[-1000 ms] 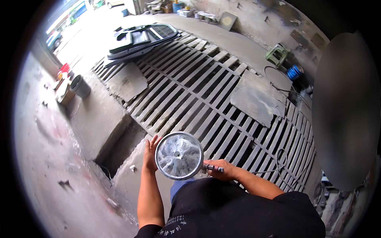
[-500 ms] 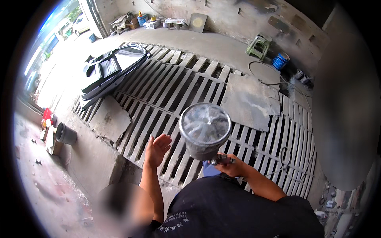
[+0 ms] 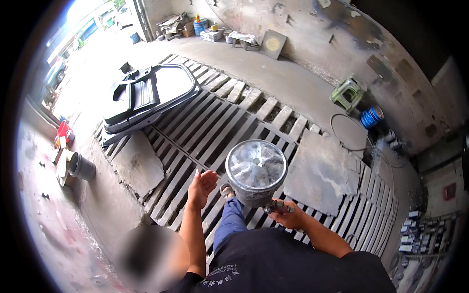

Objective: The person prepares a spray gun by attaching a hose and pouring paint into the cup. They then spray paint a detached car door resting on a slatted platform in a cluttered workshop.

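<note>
In my right hand (image 3: 293,218) is a spray gun (image 3: 279,207), its fingers wrapped round the body just below the cup. The gun's large round cup (image 3: 256,168) has a clear, smeared lid and stands nearly upright in front of me. My left hand (image 3: 201,189) is raised to the left of the cup, apart from it, palm bare and fingers stretched out. Further off at the left, a car door (image 3: 155,95) with its dark inner trim lies tilted over the slatted floor. What supports it from below is hidden.
Gaps run between the floor slats (image 3: 195,128); flat sheets (image 3: 320,171) cover part of them. At right stand a green stool (image 3: 348,94) and a blue bucket (image 3: 371,117), near a hose (image 3: 337,128). A black bucket (image 3: 82,167) stands at left. Cans and boxes line the far wall.
The view has shifted, so the door and far wall sit further right. My leg and foot have come into sight under the cup. Both hands keep nearly the same pose.
</note>
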Tool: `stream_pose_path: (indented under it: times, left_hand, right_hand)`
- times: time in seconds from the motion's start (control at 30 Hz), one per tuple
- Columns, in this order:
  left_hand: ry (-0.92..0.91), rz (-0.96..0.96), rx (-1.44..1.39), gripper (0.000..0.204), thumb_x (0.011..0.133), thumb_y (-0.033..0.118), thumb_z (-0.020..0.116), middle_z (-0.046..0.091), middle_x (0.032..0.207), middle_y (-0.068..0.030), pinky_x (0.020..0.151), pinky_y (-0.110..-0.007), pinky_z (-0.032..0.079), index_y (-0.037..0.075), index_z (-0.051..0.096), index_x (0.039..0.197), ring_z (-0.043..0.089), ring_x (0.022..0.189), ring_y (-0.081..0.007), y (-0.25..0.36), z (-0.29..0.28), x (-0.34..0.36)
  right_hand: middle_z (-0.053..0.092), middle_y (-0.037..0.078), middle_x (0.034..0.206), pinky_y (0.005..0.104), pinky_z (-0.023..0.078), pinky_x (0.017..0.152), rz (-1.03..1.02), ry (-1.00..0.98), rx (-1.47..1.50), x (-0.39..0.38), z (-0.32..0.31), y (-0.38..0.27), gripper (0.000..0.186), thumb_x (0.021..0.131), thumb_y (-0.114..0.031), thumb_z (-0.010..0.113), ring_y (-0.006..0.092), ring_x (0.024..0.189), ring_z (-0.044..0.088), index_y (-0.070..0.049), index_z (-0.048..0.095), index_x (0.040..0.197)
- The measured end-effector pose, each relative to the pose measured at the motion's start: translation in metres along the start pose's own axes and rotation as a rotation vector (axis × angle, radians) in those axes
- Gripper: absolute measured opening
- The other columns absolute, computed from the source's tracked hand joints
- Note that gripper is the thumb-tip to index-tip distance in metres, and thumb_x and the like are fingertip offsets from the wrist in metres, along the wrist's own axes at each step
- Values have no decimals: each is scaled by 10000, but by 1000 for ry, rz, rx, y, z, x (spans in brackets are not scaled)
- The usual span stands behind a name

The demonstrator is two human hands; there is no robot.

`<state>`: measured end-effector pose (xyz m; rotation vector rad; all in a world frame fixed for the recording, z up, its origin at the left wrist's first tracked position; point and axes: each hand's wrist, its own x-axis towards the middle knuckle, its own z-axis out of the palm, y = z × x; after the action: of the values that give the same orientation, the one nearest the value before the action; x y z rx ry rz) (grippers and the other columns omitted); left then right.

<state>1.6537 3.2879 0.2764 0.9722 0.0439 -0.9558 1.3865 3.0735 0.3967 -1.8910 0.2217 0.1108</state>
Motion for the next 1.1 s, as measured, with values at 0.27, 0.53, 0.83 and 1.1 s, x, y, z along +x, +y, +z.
stream_pose_path:
  times: [0.27,0.53,0.83,1.1]
  left_hand:
    - [28,-100,127,634,959,555,378,626,1203,-149,971,-384,414,11,577,1217,575,1133,-260,99,17,211]
    - [28,-55,82,533,962,518,416,651,1136,-116,945,-377,434,61,579,1181,603,1083,-248,197,66,381]
    - [161,48,37,521,979,491,390,654,1135,-119,914,-373,458,49,584,1174,613,1061,-246,277,118,570]
    - [228,95,37,507,994,466,353,647,1152,-126,955,-391,435,56,598,1165,592,1103,-257,354,147,713]
  right_hand:
    - [590,-39,758,238,447,636,242,86,152,166,-92,10,282,893,-112,619,49,690,531,-66,575,1168]
    - [568,-29,742,252,455,613,243,262,227,307,-224,-14,292,883,-138,622,55,642,526,-62,603,1165]
    - [688,-19,982,226,455,650,138,17,147,493,-391,9,289,925,-101,564,33,719,540,-69,584,1212]
    - [577,-21,715,262,454,580,234,-146,163,678,-518,0,243,893,-152,625,63,638,535,-61,586,1115]
